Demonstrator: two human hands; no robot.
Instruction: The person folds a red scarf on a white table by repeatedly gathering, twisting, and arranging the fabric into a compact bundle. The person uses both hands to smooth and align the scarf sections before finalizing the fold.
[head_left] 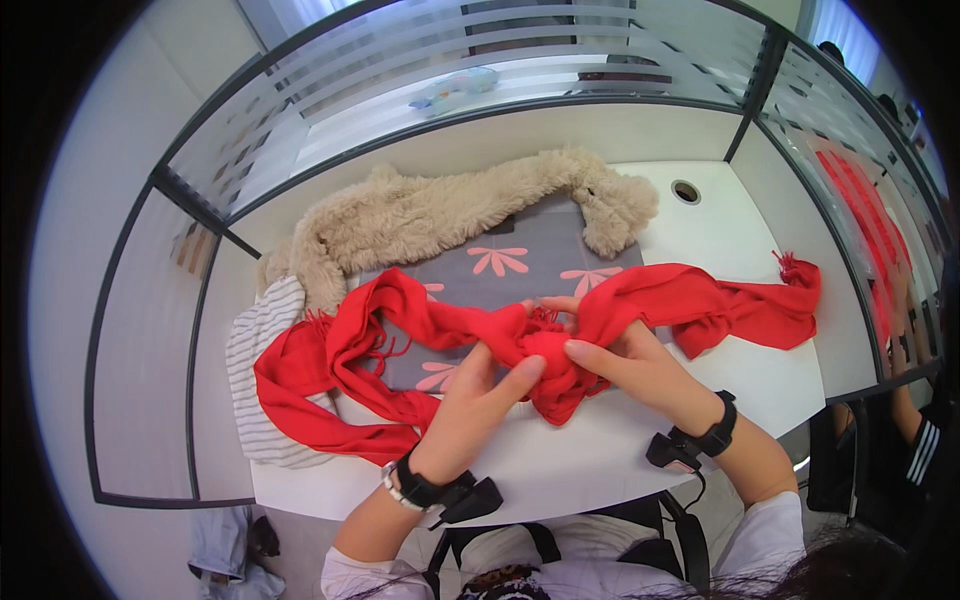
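A long red scarf (700, 300) with fringed ends stretches across the desk, bunched into a knot-like lump at its middle. My left hand (487, 385) closes on the left side of that lump, thumb on top. From the right, my right hand (625, 360) grips the same lump, its thumb pressed near the left thumb. Some fingers of both hands are hidden under the cloth. One fringed part of the scarf lies in loops at the left; another reaches to the right side of the desk. Under it is a grey cloth (450, 270) with pink petal shapes.
A beige fluffy scarf (440, 210) lies along the back. White-and-grey striped fabric (265, 350) sits at the left, partly under the red scarf. Framed partitions surround the white desk (720, 220), which has a round cable hole (685, 191). Another person's arm (905, 410) shows beyond the right partition.
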